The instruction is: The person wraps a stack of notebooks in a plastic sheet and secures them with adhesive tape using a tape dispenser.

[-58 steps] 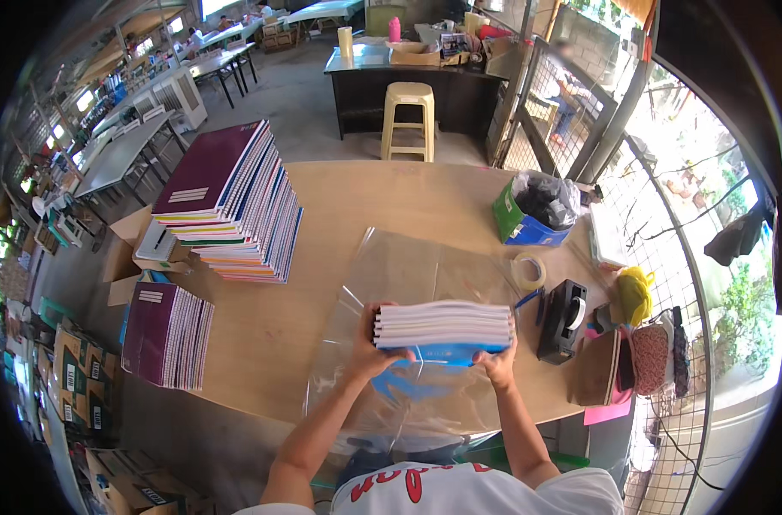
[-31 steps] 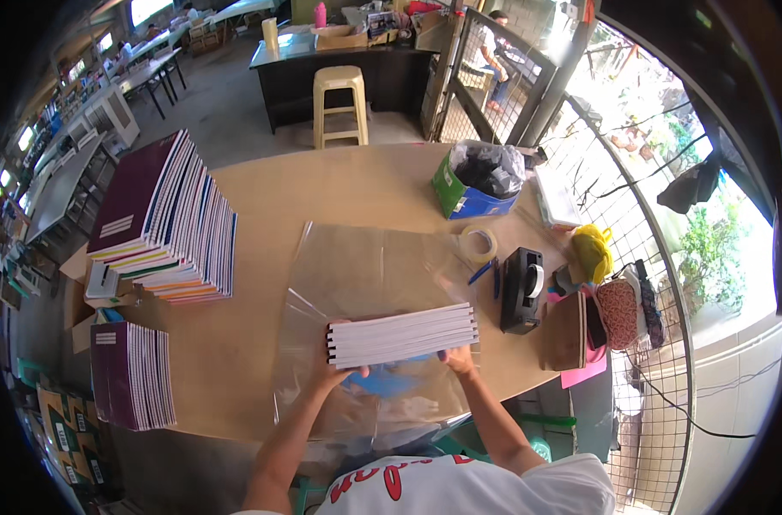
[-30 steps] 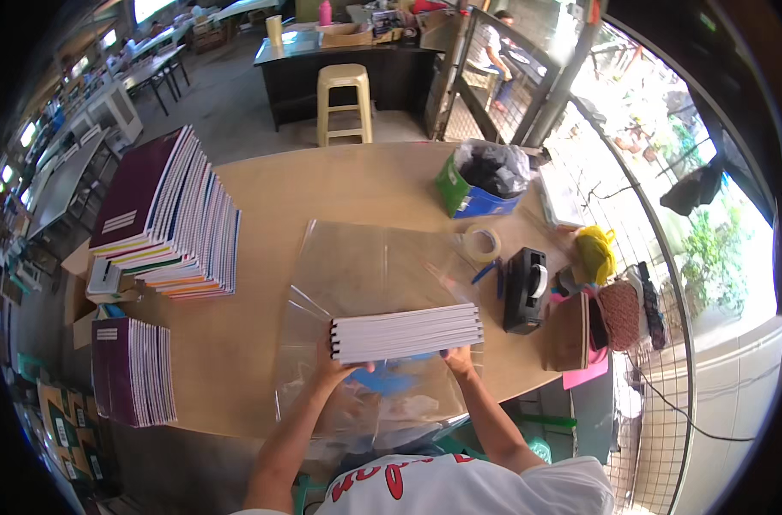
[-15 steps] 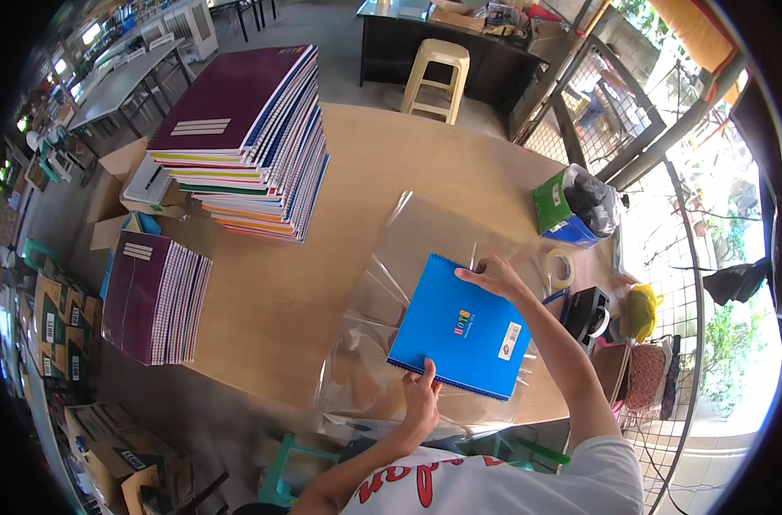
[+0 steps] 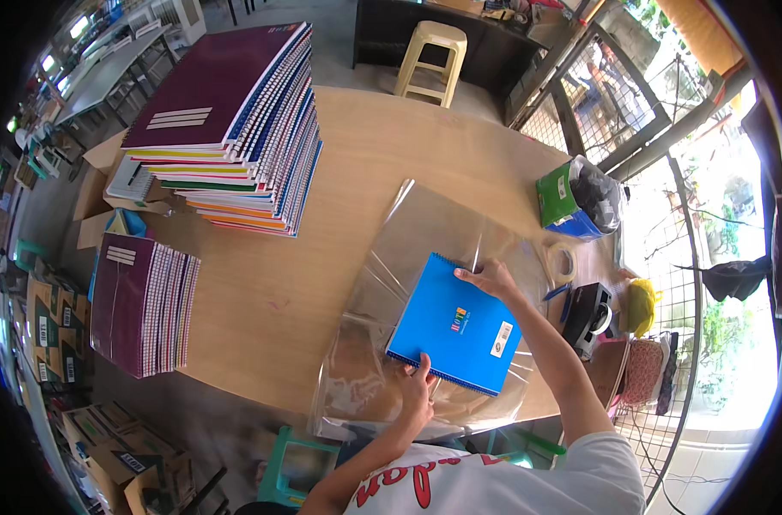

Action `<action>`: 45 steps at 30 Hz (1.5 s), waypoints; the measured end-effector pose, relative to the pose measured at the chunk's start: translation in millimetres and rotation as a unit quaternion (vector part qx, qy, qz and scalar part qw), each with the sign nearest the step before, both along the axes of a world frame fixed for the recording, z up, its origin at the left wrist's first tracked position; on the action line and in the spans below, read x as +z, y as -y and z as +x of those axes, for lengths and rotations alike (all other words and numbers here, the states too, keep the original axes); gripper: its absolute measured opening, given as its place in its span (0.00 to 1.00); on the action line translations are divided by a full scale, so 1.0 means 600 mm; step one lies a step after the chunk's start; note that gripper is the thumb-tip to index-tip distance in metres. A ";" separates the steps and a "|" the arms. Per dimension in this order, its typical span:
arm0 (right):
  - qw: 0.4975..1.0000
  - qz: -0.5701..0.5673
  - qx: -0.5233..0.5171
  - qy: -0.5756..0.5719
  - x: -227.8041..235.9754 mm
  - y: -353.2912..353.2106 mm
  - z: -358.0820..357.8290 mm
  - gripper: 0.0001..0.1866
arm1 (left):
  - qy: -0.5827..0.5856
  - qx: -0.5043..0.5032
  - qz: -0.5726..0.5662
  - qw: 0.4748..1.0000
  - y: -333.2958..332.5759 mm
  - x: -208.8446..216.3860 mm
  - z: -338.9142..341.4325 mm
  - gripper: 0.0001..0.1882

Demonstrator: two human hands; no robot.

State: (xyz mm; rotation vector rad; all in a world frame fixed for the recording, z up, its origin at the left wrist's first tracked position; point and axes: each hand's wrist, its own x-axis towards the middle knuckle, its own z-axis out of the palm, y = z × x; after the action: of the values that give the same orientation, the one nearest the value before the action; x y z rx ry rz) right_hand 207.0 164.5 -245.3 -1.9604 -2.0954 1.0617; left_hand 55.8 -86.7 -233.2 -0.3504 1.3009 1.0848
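Label (image 5: 501, 338), lettering (image 5: 460, 320) on blue notebook (image 5: 448, 345)

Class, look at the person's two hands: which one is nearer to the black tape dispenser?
The right hand: it is left of the black tape dispenser, at the far edge of the blue notebook. The left hand is farther left, at the notebook's near edge.

Notebook (image 5: 455, 326) blue; stack's top cover (image 5: 211, 86) maroon; stool (image 5: 440, 36) cream.

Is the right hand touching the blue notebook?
Touching. The head view shows the right hand at the far edge of the blue notebook, its thumb lying on the cover with no gap.
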 end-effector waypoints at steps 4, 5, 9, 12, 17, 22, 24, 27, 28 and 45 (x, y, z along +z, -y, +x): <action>0.999 -0.006 0.015 0.032 0.014 0.001 -0.014 0.47 | -0.001 -0.027 0.032 0.999 0.005 -0.022 -0.009 0.27; 0.998 0.005 0.017 0.057 0.019 0.002 -0.019 0.47 | -0.003 -0.030 0.031 0.999 0.004 -0.018 -0.011 0.27; 0.985 0.074 0.067 0.141 0.029 0.011 -0.019 0.43 | 0.004 -0.015 0.015 1.000 0.005 0.016 -0.012 0.22; 0.864 0.467 0.085 0.170 0.045 0.047 -0.015 0.31 | 0.048 -0.079 0.042 0.995 0.073 -0.001 -0.035 0.22; 0.916 0.400 -0.017 -0.031 0.133 0.214 0.021 0.16 | -0.598 -0.554 0.468 0.341 0.154 -0.058 -0.162 0.08; 0.954 0.246 0.106 -0.133 0.138 0.481 0.015 0.14 | -0.454 -0.640 0.488 0.382 0.124 -0.036 -0.171 0.07; 0.966 0.192 0.112 -0.129 0.118 0.556 0.000 0.27 | -0.433 -0.677 0.468 0.367 0.103 -0.011 -0.162 0.08; 0.988 0.139 0.068 -0.012 0.141 0.622 -0.047 0.55 | -0.473 -0.658 0.406 0.423 0.078 0.022 -0.146 0.11; 0.988 0.139 0.068 -0.017 0.135 0.635 -0.053 0.55 | -0.462 -0.660 0.388 0.447 0.065 0.015 -0.146 0.13; 0.907 0.421 -0.016 0.001 0.154 0.610 -0.028 0.17 | -0.601 -0.503 0.499 0.370 0.059 0.074 -0.123 0.25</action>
State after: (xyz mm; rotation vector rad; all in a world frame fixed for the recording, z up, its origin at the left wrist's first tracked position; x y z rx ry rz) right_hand 190.3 -201.6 -152.9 -1.5171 -1.9954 0.0663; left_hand -17.9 -122.2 -188.7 2.3364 1.2249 0.6334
